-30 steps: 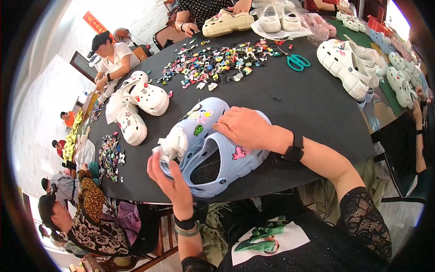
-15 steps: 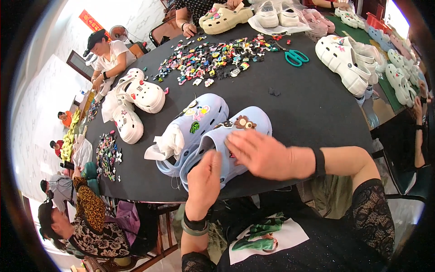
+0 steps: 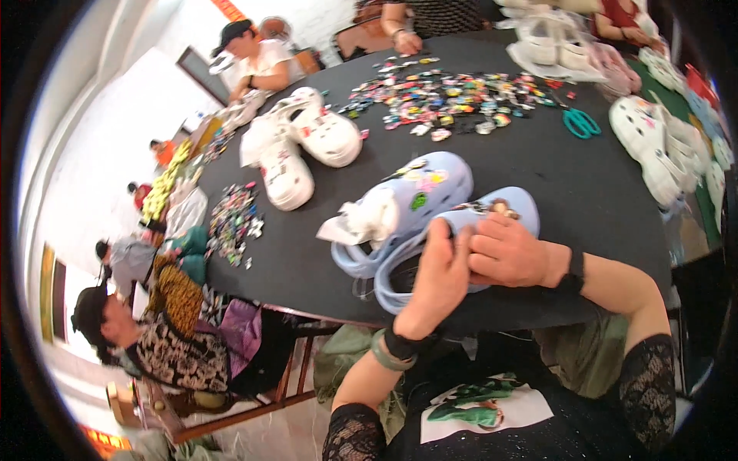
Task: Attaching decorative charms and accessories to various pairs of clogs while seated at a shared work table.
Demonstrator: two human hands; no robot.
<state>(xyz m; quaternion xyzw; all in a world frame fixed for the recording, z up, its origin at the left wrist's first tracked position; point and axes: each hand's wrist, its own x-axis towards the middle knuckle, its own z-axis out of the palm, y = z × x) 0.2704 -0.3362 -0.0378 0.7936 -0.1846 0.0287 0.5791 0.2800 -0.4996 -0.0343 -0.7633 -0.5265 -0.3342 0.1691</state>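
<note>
Two light blue clogs lie side by side on the black table in front of me. The near clog (image 3: 523, 201) carries a brown bear charm (image 3: 503, 208) and is empty at the heel. My left hand (image 3: 440, 278) grips it at the foot opening, with some fingers hidden inside. Close beside it, my right hand (image 3: 511, 251) is closed, its fingers curled against the clog's near side; whatever they pinch is hidden. On the far clog (image 3: 455, 170) sit a green charm (image 3: 419, 201) and flower-like charms, and white paper (image 3: 373, 217) fills its opening.
A wide pile of colourful charms (image 3: 461, 100) spreads beyond the clogs, near teal scissors (image 3: 580, 123). White clogs (image 3: 327, 138) stand at the left, others (image 3: 653, 150) at the right. A smaller charm heap (image 3: 233, 219) lies left. Co-workers sit around the table.
The view has swung, so the table sits further right in it. My right hand has gone from outstretched fingers over the near clog to curled fingers close to my left hand.
</note>
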